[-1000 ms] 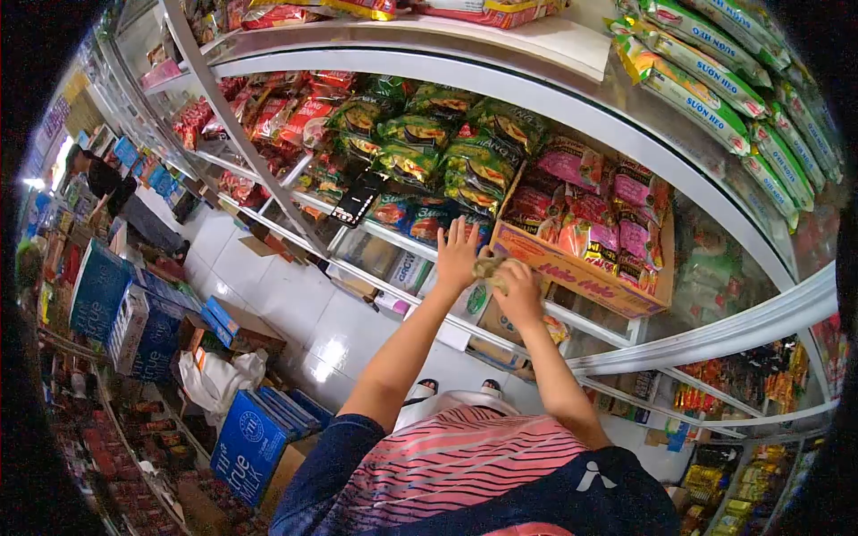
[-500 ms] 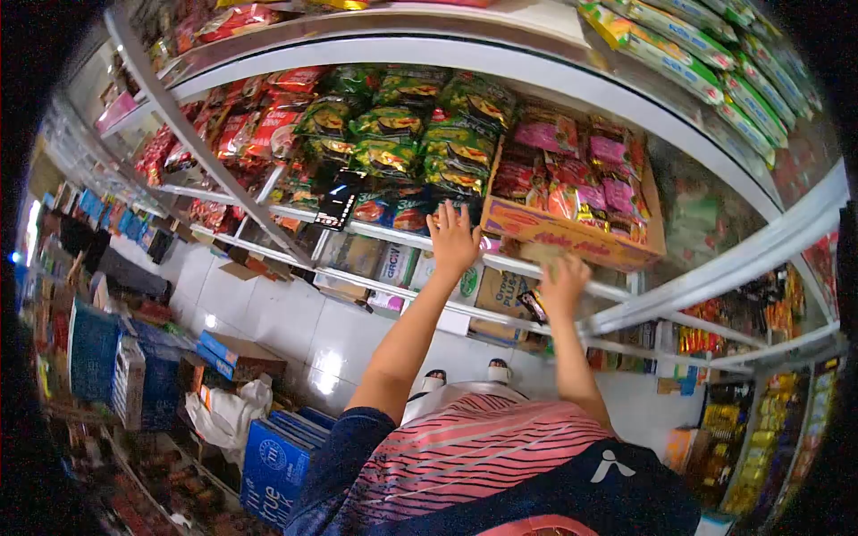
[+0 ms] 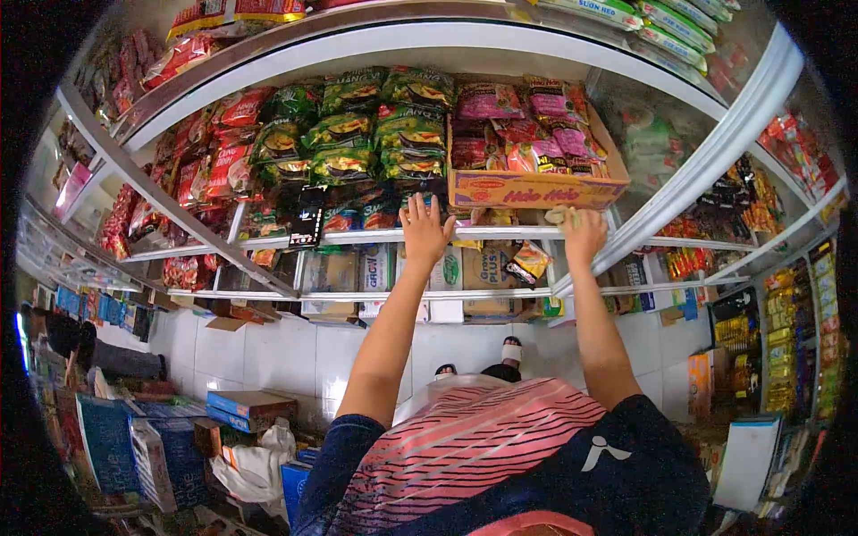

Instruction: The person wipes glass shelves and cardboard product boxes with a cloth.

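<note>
My left hand (image 3: 427, 234) rests palm down on the front edge of the shelf (image 3: 500, 234), fingers spread and nothing in them. It is just left of an open cardboard box (image 3: 536, 191) of pink noodle packets (image 3: 490, 102). My right hand (image 3: 585, 234) is at the same edge, below the right part of the box's front. Its fingers are closed on a pale, crumpled cloth (image 3: 558, 214), partly hidden by the hand. Green noodle packets (image 3: 338, 132) are stacked left of the box. A loose dark and yellow packet (image 3: 529, 261) lies tilted on the level below.
A white cabinet frame bar (image 3: 693, 165) slants close to my right hand. Red packets (image 3: 228, 165) and a black card-like item (image 3: 307, 217) are on the left. Cartons (image 3: 490, 274) stand on the lower shelf. Blue boxes (image 3: 246, 409) and a white bag (image 3: 255, 466) are behind on the left.
My right hand has moved right along the shelf edge with the cloth, beneath the box. My left hand stays by the box's left corner. The whole view has turned and shifted.
</note>
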A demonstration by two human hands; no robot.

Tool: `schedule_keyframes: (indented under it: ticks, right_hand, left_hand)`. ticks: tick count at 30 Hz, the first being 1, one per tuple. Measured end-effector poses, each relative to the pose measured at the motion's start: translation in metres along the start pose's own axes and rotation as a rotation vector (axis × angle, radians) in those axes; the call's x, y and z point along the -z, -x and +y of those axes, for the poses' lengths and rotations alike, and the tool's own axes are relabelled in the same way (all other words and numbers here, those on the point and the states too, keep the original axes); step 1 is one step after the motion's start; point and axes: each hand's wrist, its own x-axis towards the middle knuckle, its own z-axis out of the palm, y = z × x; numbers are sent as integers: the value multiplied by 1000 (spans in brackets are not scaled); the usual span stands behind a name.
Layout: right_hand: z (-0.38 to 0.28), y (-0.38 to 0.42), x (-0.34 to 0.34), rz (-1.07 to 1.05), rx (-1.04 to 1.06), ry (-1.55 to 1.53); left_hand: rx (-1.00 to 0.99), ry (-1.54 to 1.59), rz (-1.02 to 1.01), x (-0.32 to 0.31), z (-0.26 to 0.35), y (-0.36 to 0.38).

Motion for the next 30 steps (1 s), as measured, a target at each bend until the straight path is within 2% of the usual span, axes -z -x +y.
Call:
schedule_keyframes:
  ticks: [2, 4, 6, 10, 13, 15, 18, 19, 23, 26, 27, 28, 30]
  right_hand:
    - [0, 2, 1, 48, -59, 55]
    - [-24, 2, -3, -30, 36, -51]
    - [-69, 7, 5, -217, 107, -122]
    - [-120, 28, -10, -235, 229, -343]
    - [-97, 25, -12, -244, 327, -425]
    - [-58, 14, -5, -201, 314, -348]
    - [7, -7, 6, -178, 124, -147]
    - [29, -9, 2, -132, 95, -208]
    - [31, -7, 7, -95, -4, -142]
    - [-1, 11, 1, -67, -1, -120]
    - [-19, 15, 4, -128, -17, -168]
    - [-37, 19, 5, -192, -34, -217]
    - [-65, 29, 0, -292, 21, -404]
  left_hand:
    - [-4, -15, 7, -2, 0, 0]
    - [-21, 5, 49, -3, -1, 1]
    - [-16, 4, 62, -2, 0, 0]
    - [-20, 22, 82, -1, 0, 0]
    - [-9, 29, 54, 3, 0, 1]
    - [7, 32, 31, 6, 2, 0]
    - [13, 33, -2, 7, 2, -1]
    - [22, 39, -29, 8, 2, -1]
    - [38, 44, -41, 12, 5, 1]
    - [53, 74, 5, 13, 6, 0]
    - [7, 246, 154, 17, 7, -4]
    - [15, 239, 165, 21, 11, -5]
    - [-50, 646, 96, 37, 30, -5]
